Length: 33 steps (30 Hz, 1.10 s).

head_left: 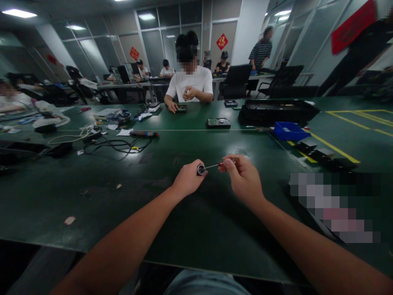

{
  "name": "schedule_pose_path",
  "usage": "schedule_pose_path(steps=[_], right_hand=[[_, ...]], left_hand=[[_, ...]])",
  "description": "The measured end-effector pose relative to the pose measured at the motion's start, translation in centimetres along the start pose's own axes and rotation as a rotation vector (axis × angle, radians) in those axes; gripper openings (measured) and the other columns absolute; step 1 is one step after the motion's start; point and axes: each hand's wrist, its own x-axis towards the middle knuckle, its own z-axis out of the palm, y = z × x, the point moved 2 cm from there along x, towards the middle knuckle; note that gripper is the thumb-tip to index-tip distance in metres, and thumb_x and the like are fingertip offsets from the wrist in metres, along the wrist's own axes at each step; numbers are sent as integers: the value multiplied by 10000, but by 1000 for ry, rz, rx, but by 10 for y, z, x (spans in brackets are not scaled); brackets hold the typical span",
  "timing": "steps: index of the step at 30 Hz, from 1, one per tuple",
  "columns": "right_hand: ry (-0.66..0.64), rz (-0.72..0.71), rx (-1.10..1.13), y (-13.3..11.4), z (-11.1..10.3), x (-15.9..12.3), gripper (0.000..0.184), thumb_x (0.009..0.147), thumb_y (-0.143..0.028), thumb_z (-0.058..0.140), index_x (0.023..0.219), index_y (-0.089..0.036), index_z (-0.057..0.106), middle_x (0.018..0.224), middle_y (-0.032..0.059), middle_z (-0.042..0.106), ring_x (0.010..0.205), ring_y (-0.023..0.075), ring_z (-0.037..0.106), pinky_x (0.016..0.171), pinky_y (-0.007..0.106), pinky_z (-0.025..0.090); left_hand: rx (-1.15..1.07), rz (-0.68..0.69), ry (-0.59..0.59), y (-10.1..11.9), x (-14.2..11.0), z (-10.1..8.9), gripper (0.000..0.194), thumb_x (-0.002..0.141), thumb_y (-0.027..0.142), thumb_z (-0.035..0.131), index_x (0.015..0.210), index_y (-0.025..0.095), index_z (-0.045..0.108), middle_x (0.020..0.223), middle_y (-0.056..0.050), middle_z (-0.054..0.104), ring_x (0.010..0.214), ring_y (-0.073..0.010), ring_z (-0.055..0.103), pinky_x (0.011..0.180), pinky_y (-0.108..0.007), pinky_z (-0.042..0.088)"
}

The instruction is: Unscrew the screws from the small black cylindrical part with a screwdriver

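Note:
Near the middle of the view my left hand is closed around a small black cylindrical part with a round, silvery open end facing me. In my right hand is a screwdriver with a reddish handle, held between thumb and fingers. Its thin metal shaft points left, and the tip reaches the edge of the black part; whether it touches is too small to tell. Both hands are above the green table, and my fingers hide most of the handle and much of the part.
Across the table a person in a white shirt handles a hard drive. Another hard drive lies nearer. To the right are a black tray and a blue bin; at left, black cables and an electric screwdriver.

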Motion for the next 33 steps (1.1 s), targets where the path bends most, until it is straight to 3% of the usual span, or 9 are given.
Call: schedule_pose_path(steps=[4,9,13,17,22,25,33], right_hand=[[-3,-60,-240,-6,-5,-2,282,869,-462,686,772,-199,649,698,28,712,641,175,665,622,306,485],[-76,-178,-226,-11,-6,-5,182,947,-344,546,1030,-216,644,863,45,738,766,196,693,705,330,507],[-174,-220,-222,-13,-4,-8,195,973,-339,487,973,-236,652,871,47,712,792,204,675,755,359,510],[-98,-45,9,-5,0,-5,224,952,-406,554,1067,-229,628,907,57,713,832,215,691,779,377,539],[-3,231,400,20,2,12,299,912,-498,579,923,-206,641,853,38,667,749,172,659,770,379,574],[8,335,424,32,-3,22,288,893,-480,599,835,-198,605,756,11,622,633,145,604,663,344,562],[97,76,53,14,-10,11,272,985,-458,493,950,-214,607,830,32,660,726,174,629,715,355,514]], left_hand=[[2,28,-12,-1,-1,0,90,886,292,640,899,222,585,780,14,652,693,-149,577,607,-266,360],[5,20,-24,1,-1,-1,83,888,285,634,902,220,584,778,17,648,699,-148,579,609,-263,367],[37,6,-43,1,-1,0,82,890,286,637,914,222,592,800,11,662,706,-151,586,613,-264,374],[53,-9,-44,1,-1,-1,73,893,275,639,915,224,593,804,7,667,713,-154,594,619,-264,382],[144,51,0,5,0,-6,49,916,269,607,934,224,602,847,-15,675,758,-173,610,646,-279,399],[214,81,-10,6,2,-8,45,916,246,600,956,227,605,895,-26,689,794,-189,623,648,-286,394],[151,1,-53,1,2,-3,62,913,273,625,941,222,602,862,-24,697,764,-180,635,638,-280,398]])
